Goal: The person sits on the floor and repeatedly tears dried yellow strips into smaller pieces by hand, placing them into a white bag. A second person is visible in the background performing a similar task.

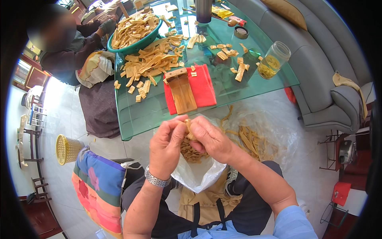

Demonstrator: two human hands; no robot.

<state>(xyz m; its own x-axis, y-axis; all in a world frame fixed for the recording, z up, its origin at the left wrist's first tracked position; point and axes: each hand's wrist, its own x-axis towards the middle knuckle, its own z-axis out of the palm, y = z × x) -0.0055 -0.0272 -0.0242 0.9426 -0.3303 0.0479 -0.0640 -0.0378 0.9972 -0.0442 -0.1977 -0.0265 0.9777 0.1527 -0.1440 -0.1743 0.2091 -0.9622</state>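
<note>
My left hand and my right hand meet in front of me. The fingers of both grip a small tan piece of dried plant material; its lower part is partly hidden by the fingers. Below them an open white plastic bag holds many short tan pieces. Just beyond my fingertips a wooden board with a raised block lies on a folded red cloth, near the edge of the glass table.
Tan slices lie heaped beside a full green basin. A gloved co-worker's hand is beside it. A jar of yellowish liquid and a dark tumbler stand on the table. Long strips lie on clear plastic to the right.
</note>
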